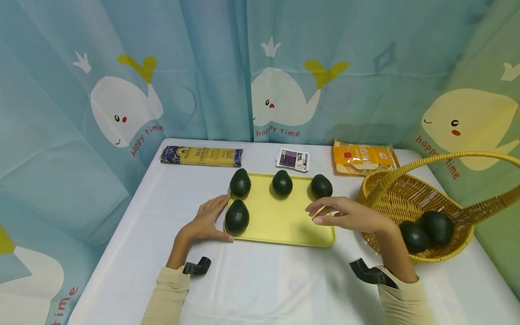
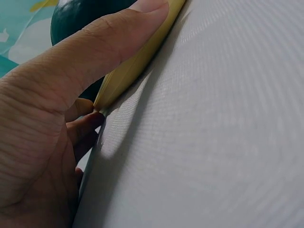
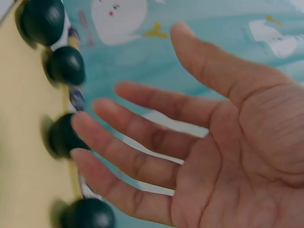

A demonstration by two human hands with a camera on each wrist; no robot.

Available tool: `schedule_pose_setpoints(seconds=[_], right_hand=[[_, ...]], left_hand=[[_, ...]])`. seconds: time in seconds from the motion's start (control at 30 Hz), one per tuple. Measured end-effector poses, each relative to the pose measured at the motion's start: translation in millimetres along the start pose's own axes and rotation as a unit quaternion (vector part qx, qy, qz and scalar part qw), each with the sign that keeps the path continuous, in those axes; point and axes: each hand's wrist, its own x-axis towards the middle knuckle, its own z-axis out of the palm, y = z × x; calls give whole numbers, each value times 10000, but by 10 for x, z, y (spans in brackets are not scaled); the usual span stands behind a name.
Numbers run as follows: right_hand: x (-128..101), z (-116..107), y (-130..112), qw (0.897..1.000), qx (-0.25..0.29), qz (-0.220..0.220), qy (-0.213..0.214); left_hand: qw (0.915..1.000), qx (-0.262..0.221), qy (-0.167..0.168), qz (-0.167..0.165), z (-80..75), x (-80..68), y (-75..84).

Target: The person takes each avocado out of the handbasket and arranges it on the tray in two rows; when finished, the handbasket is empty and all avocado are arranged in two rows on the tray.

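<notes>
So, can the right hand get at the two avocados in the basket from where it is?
Probably yes: the right hand hovers open over the yellow tray, the basket sits beside it, and only the arched handle crosses above the avocados.

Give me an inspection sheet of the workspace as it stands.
Surface: table under a white cloth.
Job's things: yellow tray with four avocados, three in the back row, one front left; wicker basket holding two avocados.
Clutter: pasta pack, small purple packet, orange bag along the far edge.
Hands: left hand rests against the tray's left edge; right hand open over the tray's right side, holding nothing.
Cables: nothing seen.
Surroundings: whale-print curtains on all sides.
</notes>
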Motion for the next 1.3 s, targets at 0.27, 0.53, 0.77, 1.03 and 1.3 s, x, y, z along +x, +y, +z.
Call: schedule_pose_setpoints(seconds=[0.27, 0.53, 0.77, 1.03, 1.3], right_hand=[[-445, -185, 73, 9996, 109, -36, -271], [-803, -484, 264, 9982, 249, 147, -530], [-1081, -766, 550, 9920, 1013, 288, -701], [-1373, -1061, 917, 9928, 511, 1080, 48], [-1541, -1222, 1185, 9704, -477, 2267, 690]], left_hand=[[10000, 48, 8, -1, 23, 10, -22], [10000, -43, -18, -88, 6, 5, -4], [9998, -107, -70, -143, -1, 12, 10], [9998, -64, -83, -159, -5, 20, 5], [9999, -41, -73, -133, 5, 18, -5]])
